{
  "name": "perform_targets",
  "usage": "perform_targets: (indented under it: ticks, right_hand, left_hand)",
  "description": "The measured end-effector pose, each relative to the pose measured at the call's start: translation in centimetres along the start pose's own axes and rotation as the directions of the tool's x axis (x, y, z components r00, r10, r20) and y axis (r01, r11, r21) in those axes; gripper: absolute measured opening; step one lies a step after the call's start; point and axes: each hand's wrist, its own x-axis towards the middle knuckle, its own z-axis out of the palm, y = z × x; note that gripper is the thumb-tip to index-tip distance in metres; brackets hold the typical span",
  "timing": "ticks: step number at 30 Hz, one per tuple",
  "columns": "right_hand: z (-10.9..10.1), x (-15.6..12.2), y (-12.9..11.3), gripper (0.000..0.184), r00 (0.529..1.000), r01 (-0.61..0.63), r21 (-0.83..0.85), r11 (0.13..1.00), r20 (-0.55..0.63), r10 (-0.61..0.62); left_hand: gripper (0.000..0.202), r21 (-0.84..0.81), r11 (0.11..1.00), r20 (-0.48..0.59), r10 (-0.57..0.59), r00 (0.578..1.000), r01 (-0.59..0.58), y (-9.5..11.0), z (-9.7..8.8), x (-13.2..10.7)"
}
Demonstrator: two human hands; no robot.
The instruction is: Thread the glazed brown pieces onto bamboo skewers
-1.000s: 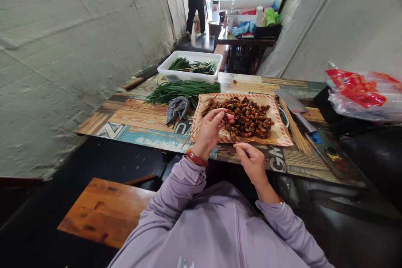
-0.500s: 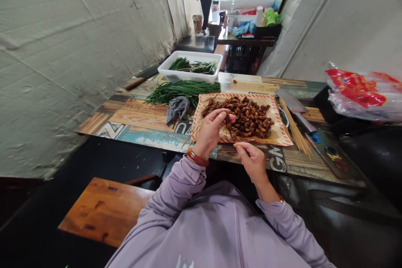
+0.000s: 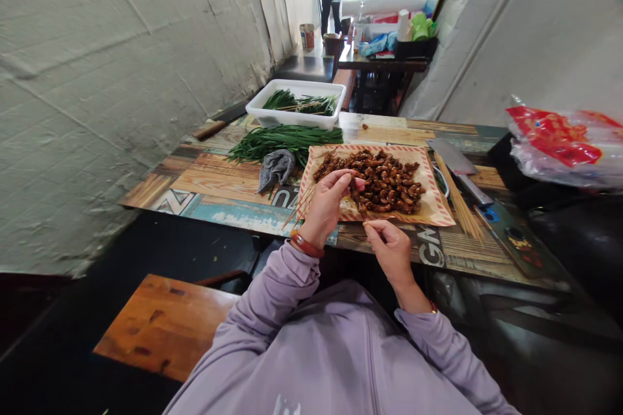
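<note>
Brown, glossy pupa-like pieces [image 3: 389,181] lie heaped on a tray with a red-and-white striped edge [image 3: 440,207]. My left hand [image 3: 327,204] is over the tray's near left part, its thumb and fingers pinched on one brown piece. My right hand [image 3: 389,246] is just off the near edge of the tray, its thumb and forefinger closed on the end of a thin skewer [image 3: 365,222]. The skewer points up toward my left fingers, with brown pieces along it; its tip is hidden. Several filled skewers [image 3: 302,204] lie at the tray's left side.
Bare bamboo skewers [image 3: 457,198] and a cleaver [image 3: 457,165] lie right of the tray, near a phone [image 3: 513,240]. Beyond sit a grey cloth [image 3: 276,168], green chives [image 3: 287,139], a white tub [image 3: 292,118] and a knife [image 3: 209,130]. Two people are in the background.
My hands hold nearly the same pose over the tray. In the background, the person in the striped top has moved slightly right and farther off.
</note>
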Motion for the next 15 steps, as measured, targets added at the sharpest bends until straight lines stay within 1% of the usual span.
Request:
perform_targets:
  ticks: [5, 11, 15]
  right_hand:
    - [-0.02, 0.01, -0.07, 0.021, 0.999, -0.033, 0.014, 0.999, 0.007, 0.032]
    - [-0.1, -0.14, 0.31, 0.023, 0.996, -0.074, 0.063, 0.995, 0.058, 0.071]
    - [-0.12, -0.11, 0.41, 0.024, 0.996, -0.078, 0.074, 0.994, 0.054, 0.075]
  left_hand:
    - [0.023, 0.005, 1.0, 0.001, -0.004, 1.0, 0.004, 0.01, 0.08, -0.05]
    - [0.024, 0.003, 1.0, -0.002, -0.011, 1.0, 0.011, 0.0, 0.13, -0.1]
    - [0.024, 0.006, 1.0, -0.001, -0.011, 1.0, 0.011, 0.04, 0.16, -0.19]
